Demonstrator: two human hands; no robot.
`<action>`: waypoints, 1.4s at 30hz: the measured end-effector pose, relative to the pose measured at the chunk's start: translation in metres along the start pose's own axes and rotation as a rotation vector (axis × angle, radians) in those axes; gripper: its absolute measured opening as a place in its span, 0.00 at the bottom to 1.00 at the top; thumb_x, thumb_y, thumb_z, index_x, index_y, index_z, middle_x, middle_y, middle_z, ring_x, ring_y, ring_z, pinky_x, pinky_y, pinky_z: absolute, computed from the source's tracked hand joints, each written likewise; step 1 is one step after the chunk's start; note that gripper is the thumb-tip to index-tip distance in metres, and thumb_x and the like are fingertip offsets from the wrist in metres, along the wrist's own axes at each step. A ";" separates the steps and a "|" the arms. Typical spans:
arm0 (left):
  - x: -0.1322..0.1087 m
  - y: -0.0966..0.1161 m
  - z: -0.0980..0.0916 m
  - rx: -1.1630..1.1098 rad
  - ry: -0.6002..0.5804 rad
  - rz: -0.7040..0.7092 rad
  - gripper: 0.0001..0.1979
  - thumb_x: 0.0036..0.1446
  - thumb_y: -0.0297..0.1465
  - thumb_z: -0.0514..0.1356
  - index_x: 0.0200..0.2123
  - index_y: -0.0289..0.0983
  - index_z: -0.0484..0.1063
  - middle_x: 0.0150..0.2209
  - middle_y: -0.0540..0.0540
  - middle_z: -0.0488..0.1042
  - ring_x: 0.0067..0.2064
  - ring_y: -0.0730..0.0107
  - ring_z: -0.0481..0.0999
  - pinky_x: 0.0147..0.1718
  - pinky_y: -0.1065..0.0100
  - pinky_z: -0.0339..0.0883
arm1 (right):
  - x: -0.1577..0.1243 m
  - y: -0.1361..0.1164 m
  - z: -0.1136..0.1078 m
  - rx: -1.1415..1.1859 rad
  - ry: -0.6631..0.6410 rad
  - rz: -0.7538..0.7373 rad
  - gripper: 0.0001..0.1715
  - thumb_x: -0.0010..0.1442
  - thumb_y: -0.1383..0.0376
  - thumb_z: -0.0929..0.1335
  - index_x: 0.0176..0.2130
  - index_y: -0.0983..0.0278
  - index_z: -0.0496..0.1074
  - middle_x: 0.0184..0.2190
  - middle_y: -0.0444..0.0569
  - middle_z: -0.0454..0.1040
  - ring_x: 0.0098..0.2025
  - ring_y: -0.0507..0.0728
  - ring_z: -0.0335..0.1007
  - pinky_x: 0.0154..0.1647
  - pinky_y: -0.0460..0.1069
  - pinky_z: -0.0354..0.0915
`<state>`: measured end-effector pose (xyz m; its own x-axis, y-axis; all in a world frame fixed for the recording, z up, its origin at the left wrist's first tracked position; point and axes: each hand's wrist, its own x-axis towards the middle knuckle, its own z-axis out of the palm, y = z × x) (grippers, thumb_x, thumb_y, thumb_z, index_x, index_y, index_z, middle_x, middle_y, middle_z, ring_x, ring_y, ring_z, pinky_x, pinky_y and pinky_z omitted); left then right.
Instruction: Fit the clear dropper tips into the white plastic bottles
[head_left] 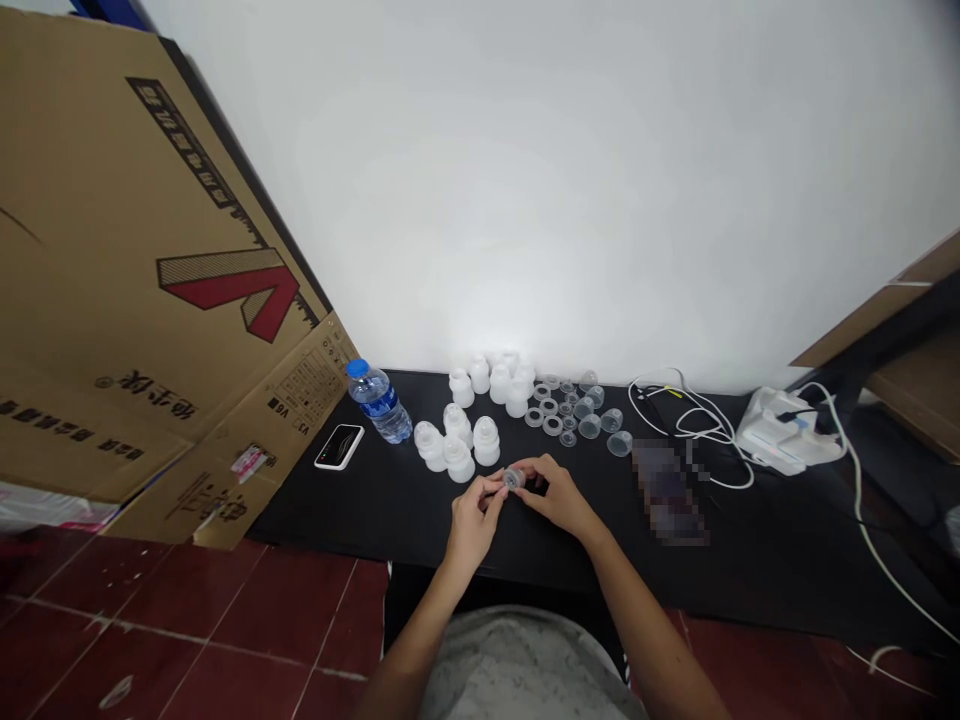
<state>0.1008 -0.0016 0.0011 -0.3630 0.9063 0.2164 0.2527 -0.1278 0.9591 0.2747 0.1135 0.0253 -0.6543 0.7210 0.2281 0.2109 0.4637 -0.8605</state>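
Between my two hands, near the front of the black table, is a small round clear plastic piece [514, 479] with a ridged end. The fingertips of my left hand [478, 500] pinch its left side, and those of my right hand [553, 490] grip its right side. Just beyond my left hand stand several white stepped plastic caps [460, 458]. A second group of white caps [500, 383] is farther back by the wall. Past my right hand lie several flat translucent rings [549, 407] and clear plastic domes [589, 426].
A water bottle [380, 400] and a white-framed phone [340, 447] are at the left. A large cardboard box [150, 270] leans beside the black table [585, 590]. On the right lie a pixelated dark object [670, 493], a coiled white cable [694, 430] and a white power strip [784, 430].
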 end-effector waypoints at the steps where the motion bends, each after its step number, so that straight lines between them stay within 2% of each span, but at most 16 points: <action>1: 0.000 0.001 0.000 0.011 -0.006 -0.001 0.10 0.71 0.40 0.63 0.42 0.41 0.80 0.55 0.40 0.85 0.52 0.55 0.87 0.50 0.58 0.83 | 0.000 0.000 0.000 -0.012 0.005 0.001 0.21 0.61 0.68 0.76 0.54 0.55 0.80 0.38 0.46 0.79 0.41 0.59 0.72 0.41 0.51 0.69; 4: 0.001 0.002 -0.001 0.043 -0.018 0.002 0.13 0.73 0.41 0.60 0.46 0.41 0.82 0.53 0.41 0.86 0.45 0.60 0.88 0.47 0.60 0.84 | 0.001 0.003 0.001 -0.049 0.031 0.013 0.20 0.61 0.69 0.76 0.52 0.56 0.79 0.36 0.46 0.79 0.41 0.60 0.72 0.41 0.52 0.69; 7: 0.003 0.004 0.000 0.057 -0.009 0.017 0.14 0.74 0.42 0.60 0.49 0.41 0.82 0.51 0.41 0.86 0.43 0.60 0.88 0.45 0.61 0.85 | 0.001 0.008 0.003 -0.077 0.040 0.016 0.20 0.62 0.68 0.76 0.53 0.55 0.79 0.35 0.47 0.80 0.42 0.61 0.72 0.43 0.54 0.70; 11: 0.003 0.007 0.001 0.062 0.011 0.036 0.14 0.72 0.42 0.61 0.45 0.41 0.83 0.48 0.42 0.86 0.43 0.58 0.88 0.43 0.58 0.86 | 0.001 0.014 0.006 -0.089 0.055 0.013 0.19 0.65 0.66 0.75 0.54 0.55 0.78 0.35 0.48 0.80 0.42 0.63 0.72 0.44 0.56 0.71; 15: 0.003 0.009 0.001 0.075 0.016 0.039 0.13 0.72 0.42 0.62 0.41 0.41 0.82 0.47 0.41 0.86 0.45 0.57 0.88 0.42 0.58 0.86 | 0.000 0.016 0.007 -0.116 0.062 -0.026 0.23 0.68 0.65 0.72 0.61 0.55 0.76 0.39 0.50 0.81 0.44 0.64 0.72 0.46 0.57 0.72; 23: 0.003 0.005 0.002 0.036 0.040 -0.011 0.14 0.71 0.43 0.62 0.45 0.40 0.81 0.43 0.43 0.86 0.42 0.59 0.88 0.42 0.59 0.87 | -0.001 0.013 0.007 -0.245 0.052 -0.139 0.23 0.73 0.64 0.68 0.65 0.56 0.74 0.47 0.54 0.80 0.47 0.64 0.73 0.56 0.62 0.71; 29: 0.002 0.010 -0.001 0.077 -0.022 -0.022 0.14 0.73 0.42 0.60 0.47 0.40 0.81 0.41 0.43 0.86 0.43 0.59 0.88 0.39 0.63 0.84 | 0.002 0.021 0.002 -0.375 0.283 -0.051 0.17 0.68 0.55 0.75 0.53 0.58 0.82 0.41 0.55 0.73 0.46 0.67 0.69 0.51 0.61 0.72; 34: 0.001 0.018 -0.003 0.147 -0.067 0.033 0.14 0.74 0.40 0.58 0.43 0.40 0.82 0.39 0.44 0.85 0.40 0.63 0.86 0.40 0.66 0.79 | 0.000 0.027 -0.005 -0.540 0.385 -0.001 0.16 0.70 0.53 0.73 0.50 0.59 0.84 0.40 0.56 0.70 0.46 0.69 0.66 0.52 0.63 0.69; 38: 0.000 0.020 -0.004 0.137 -0.108 0.033 0.15 0.74 0.40 0.58 0.42 0.41 0.81 0.38 0.45 0.84 0.38 0.63 0.85 0.37 0.66 0.76 | 0.001 0.024 -0.009 -0.622 0.482 0.004 0.23 0.72 0.52 0.70 0.58 0.60 0.81 0.42 0.58 0.69 0.46 0.69 0.64 0.54 0.65 0.66; 40: 0.000 0.020 -0.004 0.142 -0.125 0.044 0.14 0.74 0.40 0.58 0.41 0.41 0.81 0.37 0.45 0.83 0.37 0.64 0.83 0.37 0.66 0.74 | 0.006 0.016 -0.011 -0.639 0.531 -0.018 0.27 0.73 0.51 0.68 0.64 0.61 0.76 0.45 0.59 0.69 0.47 0.70 0.64 0.54 0.66 0.66; 42: 0.001 0.021 -0.004 0.147 -0.137 0.059 0.14 0.74 0.39 0.58 0.40 0.40 0.81 0.36 0.46 0.82 0.36 0.64 0.82 0.36 0.66 0.73 | 0.017 0.005 -0.012 -0.664 0.538 -0.060 0.28 0.74 0.54 0.66 0.67 0.61 0.73 0.46 0.60 0.70 0.47 0.70 0.64 0.55 0.66 0.66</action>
<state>0.1022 -0.0054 0.0220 -0.2211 0.9466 0.2349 0.4017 -0.1311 0.9063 0.2732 0.1346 0.0300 -0.2798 0.7543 0.5939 0.6786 0.5930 -0.4334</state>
